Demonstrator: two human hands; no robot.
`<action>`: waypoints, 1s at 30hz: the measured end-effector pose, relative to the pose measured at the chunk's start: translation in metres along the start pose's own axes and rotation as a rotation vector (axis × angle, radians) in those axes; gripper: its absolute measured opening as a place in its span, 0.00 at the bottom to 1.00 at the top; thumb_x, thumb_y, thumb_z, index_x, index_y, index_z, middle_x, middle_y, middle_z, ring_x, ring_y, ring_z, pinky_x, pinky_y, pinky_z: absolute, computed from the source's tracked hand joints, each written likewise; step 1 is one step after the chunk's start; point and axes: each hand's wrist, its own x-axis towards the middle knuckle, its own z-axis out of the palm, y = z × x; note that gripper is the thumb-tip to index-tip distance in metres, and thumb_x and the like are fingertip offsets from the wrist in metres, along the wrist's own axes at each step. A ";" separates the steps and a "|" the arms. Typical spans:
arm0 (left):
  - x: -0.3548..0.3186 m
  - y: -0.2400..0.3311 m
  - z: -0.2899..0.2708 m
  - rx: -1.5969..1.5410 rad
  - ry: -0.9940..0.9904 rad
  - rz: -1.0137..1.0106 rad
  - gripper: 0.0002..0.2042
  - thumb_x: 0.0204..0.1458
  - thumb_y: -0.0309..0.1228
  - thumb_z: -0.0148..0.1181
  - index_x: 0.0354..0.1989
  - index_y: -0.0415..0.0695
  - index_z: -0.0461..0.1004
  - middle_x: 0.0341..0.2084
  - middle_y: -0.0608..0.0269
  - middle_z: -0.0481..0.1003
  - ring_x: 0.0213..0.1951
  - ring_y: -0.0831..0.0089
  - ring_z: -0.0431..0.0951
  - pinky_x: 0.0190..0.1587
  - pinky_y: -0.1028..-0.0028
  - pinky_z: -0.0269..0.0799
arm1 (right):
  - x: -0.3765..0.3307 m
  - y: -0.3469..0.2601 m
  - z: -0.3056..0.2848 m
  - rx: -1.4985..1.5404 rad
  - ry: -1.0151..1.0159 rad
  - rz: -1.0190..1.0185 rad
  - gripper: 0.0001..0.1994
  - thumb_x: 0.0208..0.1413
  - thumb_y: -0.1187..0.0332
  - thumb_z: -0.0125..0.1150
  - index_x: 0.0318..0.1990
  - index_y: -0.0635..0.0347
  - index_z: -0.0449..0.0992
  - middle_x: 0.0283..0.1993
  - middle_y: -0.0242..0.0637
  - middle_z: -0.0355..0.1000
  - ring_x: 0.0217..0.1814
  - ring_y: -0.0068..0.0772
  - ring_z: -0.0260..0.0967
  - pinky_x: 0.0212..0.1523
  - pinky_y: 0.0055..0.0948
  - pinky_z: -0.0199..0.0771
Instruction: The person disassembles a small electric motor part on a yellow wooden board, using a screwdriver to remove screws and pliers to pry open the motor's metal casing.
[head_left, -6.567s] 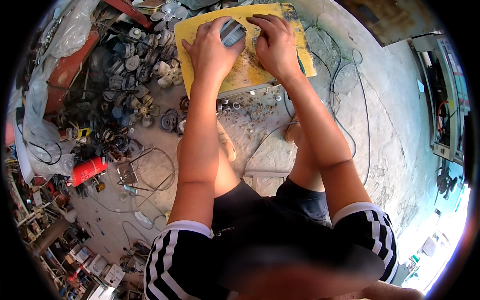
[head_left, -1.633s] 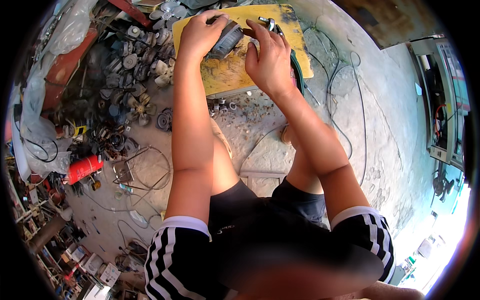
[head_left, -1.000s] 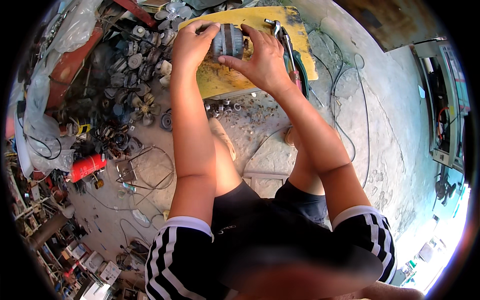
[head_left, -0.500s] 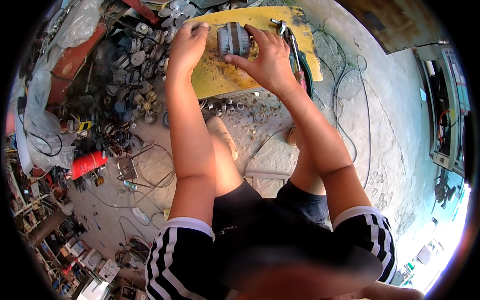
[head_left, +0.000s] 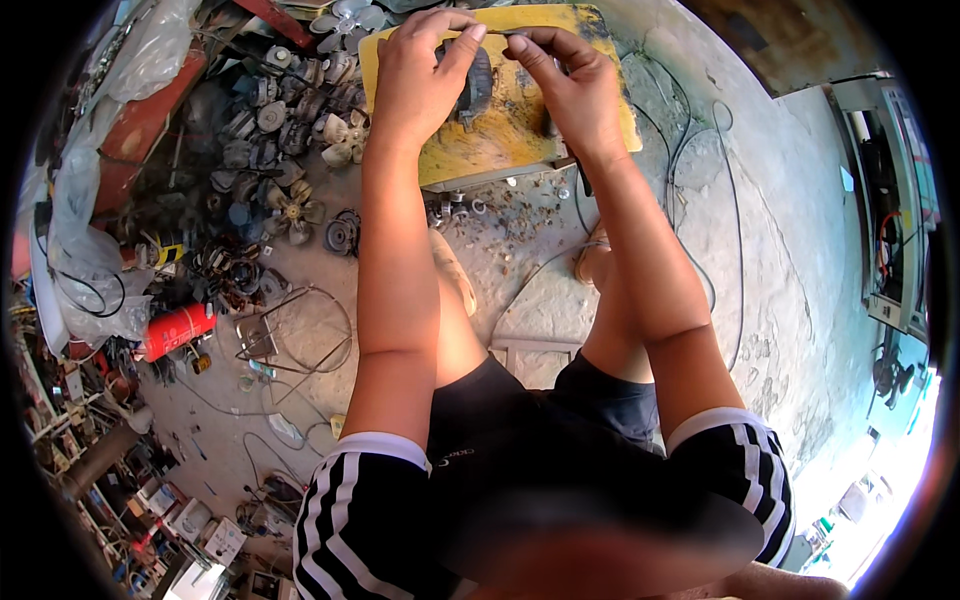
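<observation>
The left hand [head_left: 422, 80] and right hand [head_left: 583, 92] are apart over the yellow board [head_left: 515, 140]; whether either grips anything cannot be determined. The dark ribbed cylinder [head_left: 480, 84] sits on it, partly covered by the left hand.

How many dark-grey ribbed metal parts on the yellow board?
1: the dark-grey ribbed metal part, on the yellow rectangular board, partly behind the bare left hand. Others could be hidden from this angle.
</observation>
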 end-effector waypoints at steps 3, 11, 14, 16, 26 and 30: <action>-0.001 0.002 0.005 0.019 -0.034 0.045 0.12 0.59 0.38 0.62 0.42 0.42 0.80 0.41 0.60 0.80 0.46 0.62 0.79 0.49 0.69 0.71 | 0.004 -0.001 -0.007 0.037 0.001 0.022 0.14 0.57 0.62 0.69 0.43 0.63 0.82 0.37 0.31 0.80 0.40 0.17 0.71 0.44 0.23 0.71; -0.008 0.002 -0.002 0.070 0.096 -0.131 0.14 0.56 0.42 0.64 0.42 0.44 0.80 0.39 0.56 0.81 0.44 0.57 0.80 0.47 0.66 0.73 | 0.001 -0.001 -0.037 -0.765 -0.142 -0.064 0.13 0.57 0.58 0.66 0.44 0.54 0.82 0.38 0.38 0.81 0.43 0.33 0.77 0.51 0.31 0.72; -0.017 -0.010 -0.009 0.158 0.180 -0.129 0.15 0.57 0.45 0.63 0.43 0.47 0.80 0.39 0.56 0.81 0.43 0.58 0.81 0.46 0.68 0.73 | -0.004 0.004 -0.037 -0.921 -0.364 -0.109 0.13 0.58 0.55 0.63 0.43 0.51 0.82 0.39 0.40 0.80 0.45 0.42 0.76 0.56 0.39 0.66; -0.025 -0.004 -0.013 0.146 0.136 -0.236 0.15 0.57 0.45 0.63 0.44 0.47 0.80 0.39 0.55 0.81 0.42 0.58 0.81 0.45 0.68 0.73 | -0.006 0.015 -0.035 -0.933 -0.243 -0.222 0.13 0.58 0.55 0.62 0.44 0.51 0.82 0.40 0.40 0.80 0.45 0.43 0.75 0.57 0.41 0.63; -0.090 0.026 0.029 0.363 0.164 -0.303 0.38 0.43 0.43 0.75 0.61 0.51 0.60 0.56 0.60 0.67 0.59 0.57 0.68 0.64 0.34 0.45 | -0.030 -0.005 -0.008 -0.571 -0.126 -0.277 0.08 0.56 0.68 0.64 0.42 0.56 0.82 0.38 0.42 0.78 0.41 0.46 0.74 0.46 0.37 0.72; -0.092 0.003 0.042 0.427 0.245 -0.200 0.38 0.40 0.42 0.76 0.58 0.49 0.61 0.54 0.62 0.68 0.58 0.60 0.69 0.65 0.34 0.44 | -0.034 -0.002 -0.002 -0.577 -0.125 -0.378 0.08 0.53 0.70 0.66 0.41 0.57 0.81 0.38 0.42 0.78 0.42 0.47 0.74 0.47 0.39 0.72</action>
